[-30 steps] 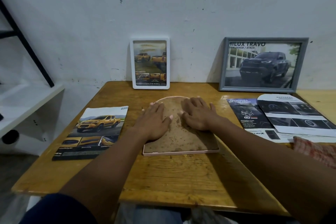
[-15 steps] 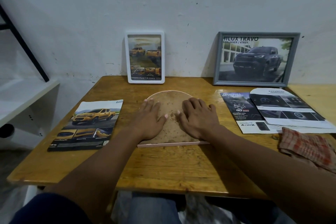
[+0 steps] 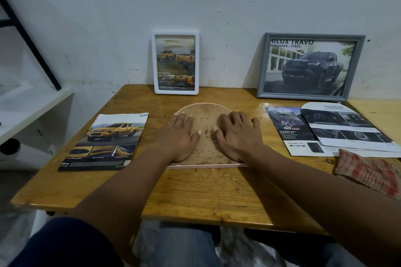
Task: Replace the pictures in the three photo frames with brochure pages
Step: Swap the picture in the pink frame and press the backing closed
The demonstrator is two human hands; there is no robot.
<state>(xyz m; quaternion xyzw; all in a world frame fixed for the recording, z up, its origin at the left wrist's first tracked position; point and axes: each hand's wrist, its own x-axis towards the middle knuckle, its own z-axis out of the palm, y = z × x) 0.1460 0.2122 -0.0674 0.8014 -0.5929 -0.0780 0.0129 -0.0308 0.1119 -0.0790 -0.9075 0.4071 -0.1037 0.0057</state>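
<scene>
Head view, pink frame [image 3: 206,116] face-down, long axis away (arch toward wall [image 3: 217,6])

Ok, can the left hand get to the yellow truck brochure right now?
Probably yes: the left hand rests on the pink frame, and only bare table separates it from the brochure.

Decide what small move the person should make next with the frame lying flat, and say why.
Probably grip the pink frame by its edges and turn it face up. The left hand and right hand press flat on its brown back, which looks seated, while the white frame and grey frame already show truck pages.
</scene>
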